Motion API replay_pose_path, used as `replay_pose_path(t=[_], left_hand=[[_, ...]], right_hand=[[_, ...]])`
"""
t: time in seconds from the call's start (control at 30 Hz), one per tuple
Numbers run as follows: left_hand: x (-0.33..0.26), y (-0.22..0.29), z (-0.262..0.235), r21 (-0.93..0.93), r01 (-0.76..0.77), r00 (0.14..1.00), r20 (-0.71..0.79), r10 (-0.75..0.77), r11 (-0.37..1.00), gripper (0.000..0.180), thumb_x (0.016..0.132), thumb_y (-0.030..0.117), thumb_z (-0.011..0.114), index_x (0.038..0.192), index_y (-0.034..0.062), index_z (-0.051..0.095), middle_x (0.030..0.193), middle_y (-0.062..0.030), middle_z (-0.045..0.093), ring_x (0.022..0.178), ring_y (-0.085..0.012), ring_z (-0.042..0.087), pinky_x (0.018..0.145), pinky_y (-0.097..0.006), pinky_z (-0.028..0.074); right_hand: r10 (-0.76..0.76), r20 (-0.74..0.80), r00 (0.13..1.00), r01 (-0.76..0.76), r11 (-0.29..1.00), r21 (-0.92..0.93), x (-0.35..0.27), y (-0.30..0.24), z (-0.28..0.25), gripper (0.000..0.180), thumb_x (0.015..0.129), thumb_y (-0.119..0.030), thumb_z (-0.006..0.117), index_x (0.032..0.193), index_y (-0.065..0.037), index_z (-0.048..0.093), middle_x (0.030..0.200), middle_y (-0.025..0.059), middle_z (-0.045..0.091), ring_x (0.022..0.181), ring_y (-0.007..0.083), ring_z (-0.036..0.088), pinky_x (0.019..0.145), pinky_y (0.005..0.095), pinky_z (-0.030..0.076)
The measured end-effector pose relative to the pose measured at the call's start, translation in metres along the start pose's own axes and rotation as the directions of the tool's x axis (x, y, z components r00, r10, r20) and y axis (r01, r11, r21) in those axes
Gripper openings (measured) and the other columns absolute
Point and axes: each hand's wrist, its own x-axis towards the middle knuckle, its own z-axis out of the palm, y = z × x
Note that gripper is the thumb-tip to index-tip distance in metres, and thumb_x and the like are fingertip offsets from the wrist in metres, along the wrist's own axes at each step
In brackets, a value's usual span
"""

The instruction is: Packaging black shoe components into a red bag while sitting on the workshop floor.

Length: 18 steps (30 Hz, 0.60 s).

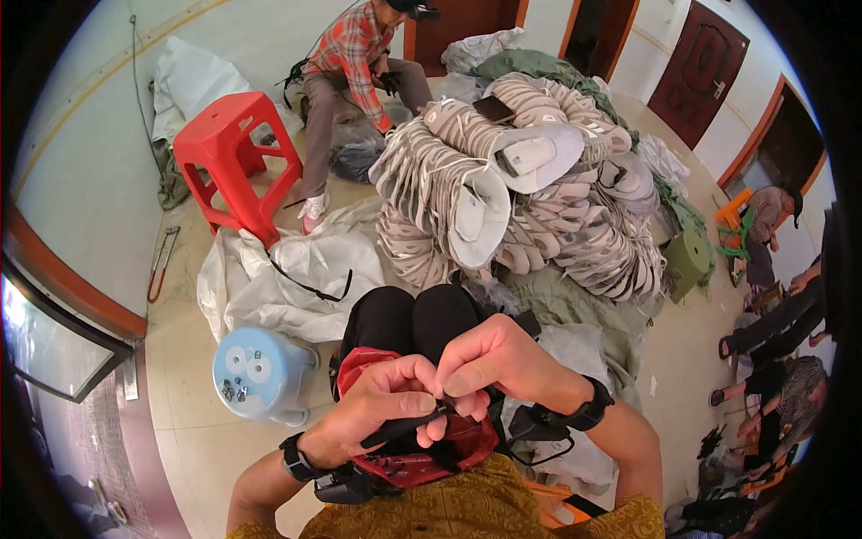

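Over my lap, my left hand (386, 400) is closed on a narrow black strap (400, 430), its thumb lying along the top. Thumb and fingers of my right hand (489, 364) are pinched together at the strap's end, right against the left fingertips. What sits in that pinch is too small and hidden to tell. Under both hands lies a shiny red bag or cloth (471, 442) on my black-trousered legs (386, 319).
A light blue stool (260, 382) with small metal pieces (235, 390) stands at left. Beyond it are a red stool (235, 153) and white sacking (269, 296). Bundled grey-beige shoe uppers (440, 184) are heaped ahead. A person (355, 63) bends beside them; others (790, 404) sit at right.
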Motion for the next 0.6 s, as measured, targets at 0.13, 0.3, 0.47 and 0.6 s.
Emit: replay_pose_path(t=[0.13, 0.3, 0.47, 0.6], left_hand=[[-0.0013, 0.0021, 0.0038, -0.014, -0.020, 1.000, -0.008, 0.020, 1.000, 0.010, 0.083, 0.007, 0.053, 0.089, 0.0012, 0.048, 0.080, -0.0092, 0.055, 0.066, -0.0142, 0.058, 0.057, -0.023, 0.048], [-0.0038, 0.0013, 0.0024, 0.047, -0.032, 0.999, 0.009, 0.032, 0.998, 0.007, 0.083, 0.005, 0.051, 0.088, 0.0006, 0.048, 0.079, -0.0090, 0.055, 0.066, -0.0139, 0.057, 0.057, -0.023, 0.047], [-0.0043, 0.0011, 0.0021, 0.038, -0.031, 0.999, 0.019, 0.030, 0.999, 0.007, 0.083, 0.005, 0.051, 0.087, 0.0004, 0.047, 0.076, -0.0088, 0.056, 0.065, -0.0139, 0.057, 0.057, -0.023, 0.047], [-0.0038, -0.0023, 0.0002, 0.030, -0.027, 0.999, 0.018, 0.026, 0.999, 0.008, 0.083, 0.006, 0.052, 0.087, 0.0006, 0.048, 0.076, -0.0088, 0.056, 0.065, -0.0139, 0.057, 0.057, -0.024, 0.047]], right_hand=[[0.035, 0.042, 0.999, -0.037, 0.997, 0.063, -0.0004, 0.0019, -0.0013, 0.009, 0.070, -0.003, 0.062, 0.075, 0.004, 0.061, 0.057, 0.0087, 0.057, 0.045, 0.0114, 0.055, 0.039, 0.0193, 0.045], [0.062, 0.055, 0.997, -0.062, 0.998, -0.017, 0.0002, 0.0008, 0.0040, 0.012, 0.074, -0.011, 0.061, 0.069, 0.000, 0.060, 0.054, 0.0030, 0.054, 0.043, 0.0064, 0.049, 0.039, 0.0168, 0.040], [0.101, 0.020, 0.995, -0.101, 0.995, 0.000, -0.0001, -0.0017, 0.0059, 0.014, 0.072, -0.013, 0.064, 0.066, -0.001, 0.060, 0.053, 0.0026, 0.054, 0.042, 0.0057, 0.048, 0.038, 0.0167, 0.038], [0.115, 0.017, 0.993, -0.116, 0.993, 0.003, -0.0003, -0.0015, 0.0062, 0.017, 0.072, -0.014, 0.065, 0.064, -0.001, 0.058, 0.054, 0.0023, 0.054, 0.042, 0.0053, 0.048, 0.039, 0.0163, 0.038]])
